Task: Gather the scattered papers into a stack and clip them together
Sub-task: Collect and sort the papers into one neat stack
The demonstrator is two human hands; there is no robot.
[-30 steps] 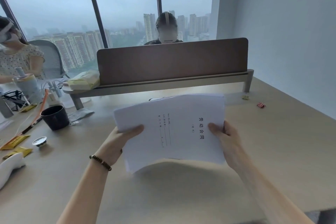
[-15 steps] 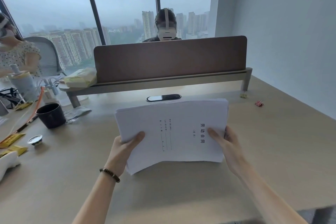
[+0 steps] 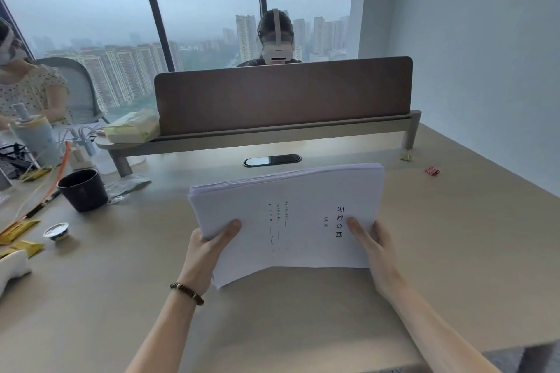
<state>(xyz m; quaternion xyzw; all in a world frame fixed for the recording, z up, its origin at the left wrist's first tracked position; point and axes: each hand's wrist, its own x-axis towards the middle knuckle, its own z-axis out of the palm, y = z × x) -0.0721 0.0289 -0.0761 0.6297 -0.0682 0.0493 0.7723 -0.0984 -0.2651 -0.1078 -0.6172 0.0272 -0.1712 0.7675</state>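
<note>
A thick stack of white papers (image 3: 291, 215) with printed text on the top sheet is held above the beige desk (image 3: 454, 251) in the middle of the head view. My left hand (image 3: 209, 251) grips its left edge, thumb on top. My right hand (image 3: 375, 248) holds the right edge, thumb on the top sheet. The stack's far edge tilts down toward the desk and its sheets fan slightly at the far left corner. A red binder clip (image 3: 432, 170) and a yellow binder clip (image 3: 405, 156) lie on the desk at the far right, apart from both hands.
A brown divider screen (image 3: 281, 94) on a low shelf crosses the back, a person behind it. A black cup (image 3: 83, 189), a small lid (image 3: 56, 231), yellow packets (image 3: 18, 230) and cables crowd the left side, with another person there. A cable slot (image 3: 272, 160) lies beyond the stack.
The paper stack has come down and closer to me, its sheets more even. Both hands kept their hold on its sides.
</note>
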